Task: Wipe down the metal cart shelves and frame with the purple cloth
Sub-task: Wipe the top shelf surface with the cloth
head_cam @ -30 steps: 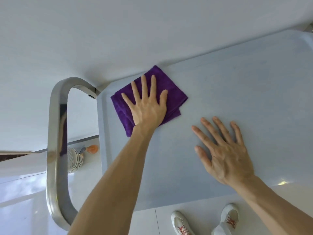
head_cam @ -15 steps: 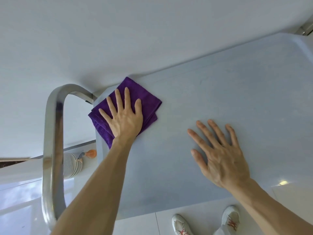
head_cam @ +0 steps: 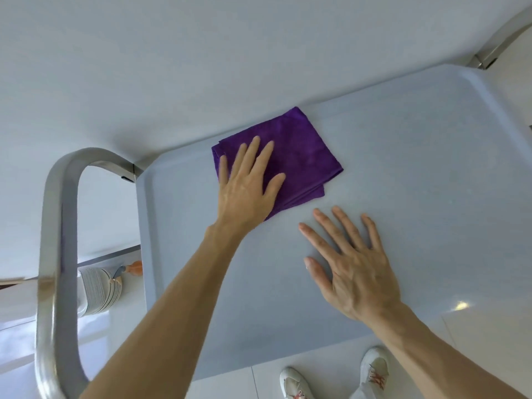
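Down at the bottom are two white shoes (head_cam: 377, 370) on a white floor. Above them, the right hand (head_cam: 354, 269) lies flat on the gray cart shelf (head_cam: 417, 168), fingers spread out and holding nothing. A bit farther, the left hand (head_cam: 247, 185) presses flat on the folded purple cloth (head_cam: 299, 156), fingers straight. The cloth sits near the far edge of the shelf, by the white wall. A shiny metal handle (head_cam: 54, 231) curves on the left.

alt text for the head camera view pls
A left hand presses a folded purple cloth flat on a pale cart shelf, right hand flat beside it. The steel handle curves at left; white shoes show below.
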`<action>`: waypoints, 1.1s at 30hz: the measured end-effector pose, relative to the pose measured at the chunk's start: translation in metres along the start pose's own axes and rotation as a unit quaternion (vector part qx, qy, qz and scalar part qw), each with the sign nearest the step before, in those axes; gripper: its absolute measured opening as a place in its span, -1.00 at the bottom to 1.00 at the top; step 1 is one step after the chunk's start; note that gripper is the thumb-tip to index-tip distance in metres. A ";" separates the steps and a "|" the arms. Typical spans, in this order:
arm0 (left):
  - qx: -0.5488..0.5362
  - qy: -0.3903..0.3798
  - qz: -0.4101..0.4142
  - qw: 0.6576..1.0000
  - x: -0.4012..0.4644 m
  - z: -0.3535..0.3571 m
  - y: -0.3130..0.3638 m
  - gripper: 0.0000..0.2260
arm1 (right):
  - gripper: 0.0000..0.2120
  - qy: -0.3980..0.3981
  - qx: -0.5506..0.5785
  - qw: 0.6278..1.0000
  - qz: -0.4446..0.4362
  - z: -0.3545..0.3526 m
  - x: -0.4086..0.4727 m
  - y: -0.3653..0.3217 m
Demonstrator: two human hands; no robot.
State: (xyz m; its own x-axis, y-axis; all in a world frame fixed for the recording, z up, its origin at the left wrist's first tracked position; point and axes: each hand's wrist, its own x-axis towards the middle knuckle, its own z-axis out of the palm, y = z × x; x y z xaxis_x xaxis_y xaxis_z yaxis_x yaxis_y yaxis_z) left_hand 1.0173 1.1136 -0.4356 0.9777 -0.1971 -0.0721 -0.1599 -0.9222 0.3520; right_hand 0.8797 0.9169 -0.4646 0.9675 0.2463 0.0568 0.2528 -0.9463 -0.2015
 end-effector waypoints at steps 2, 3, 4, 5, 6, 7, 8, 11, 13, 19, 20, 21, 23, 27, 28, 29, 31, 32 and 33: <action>-0.012 0.029 -0.063 0.998 -0.036 -0.002 -0.017 -0.46 | -0.48 0.001 -0.004 1.000 -0.001 0.000 0.000 0.000; -0.010 0.038 -0.097 0.994 -0.056 0.000 -0.022 -0.46 | -0.47 -0.001 -0.008 1.000 -0.003 0.000 0.000 0.000; -0.001 0.047 -0.127 0.991 -0.074 0.004 -0.025 -0.45 | -0.47 -0.003 -0.011 1.000 -0.003 -0.001 0.000 0.000; 0.009 0.054 -0.154 0.987 -0.089 0.009 -0.025 -0.46 | -0.47 -0.004 -0.012 1.000 -0.003 -0.001 0.000 0.001; 0.022 0.058 -0.179 0.982 -0.102 0.015 -0.024 -0.46 | -0.47 -0.004 -0.012 1.000 -0.003 -0.001 0.001 0.001; 0.037 0.059 -0.197 0.978 -0.111 0.021 -0.022 -0.45 | -0.47 -0.004 -0.011 1.000 -0.004 -0.002 0.001 0.001; 0.052 0.056 -0.208 0.975 -0.116 0.025 -0.021 -0.44 | -0.47 -0.002 -0.007 1.000 -0.005 -0.002 0.000 0.000; 0.074 0.056 -0.217 0.972 -0.115 0.030 -0.019 -0.43 | -0.48 0.007 0.008 1.000 -0.009 -0.003 0.002 0.000; 0.079 0.059 -0.218 0.971 -0.113 0.028 -0.019 -0.43 | -0.49 0.009 0.011 1.000 -0.013 -0.006 0.001 -0.001; 0.079 0.071 -0.219 0.970 -0.114 0.026 -0.017 -0.43 | -0.66 0.066 0.029 0.997 0.009 -0.019 0.034 -0.014; 0.080 0.074 -0.221 0.969 -0.114 0.027 -0.016 -0.43 | -0.70 0.087 0.037 0.995 0.008 -0.023 0.053 -0.017; 0.083 0.076 -0.222 0.969 -0.114 0.027 -0.016 -0.43 | -0.71 0.105 0.049 0.993 0.004 -0.027 0.076 -0.021; 0.092 0.078 -0.220 0.968 -0.114 0.027 -0.017 -0.44 | -0.68 0.122 0.073 0.989 -0.027 -0.032 0.128 -0.032; 0.103 0.079 -0.218 0.967 -0.114 0.029 -0.019 -0.45 | -0.50 -0.032 0.031 0.995 -0.094 -0.019 0.196 -0.052; 0.102 0.080 -0.217 0.968 -0.115 0.029 -0.019 -0.45 | -0.48 -0.061 0.001 0.993 -0.103 -0.009 0.199 -0.052; 0.101 0.080 -0.216 0.968 -0.115 0.030 -0.019 -0.45 | -0.47 -0.066 -0.019 0.991 -0.111 0.001 0.197 -0.048; 0.102 0.080 -0.217 0.968 -0.116 0.030 -0.020 -0.45 | -0.47 -0.049 -0.030 0.991 -0.123 0.008 0.190 -0.038; 0.101 0.081 -0.219 0.967 -0.116 0.030 -0.021 -0.45 | -0.47 -0.043 -0.027 0.991 -0.124 0.008 0.189 -0.032; 0.098 0.082 -0.220 0.967 -0.115 0.030 -0.021 -0.44 | -0.47 -0.038 -0.028 0.992 -0.117 0.006 0.186 -0.025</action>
State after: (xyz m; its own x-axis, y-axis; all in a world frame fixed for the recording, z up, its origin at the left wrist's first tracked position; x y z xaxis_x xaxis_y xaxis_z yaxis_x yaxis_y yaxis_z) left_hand 0.9037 1.1454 -0.4630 0.9628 0.2695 -0.0208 0.2698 -0.9532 0.1367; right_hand 1.0539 0.9874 -0.4549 0.8800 0.4746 0.0211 0.4727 -0.8704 -0.1372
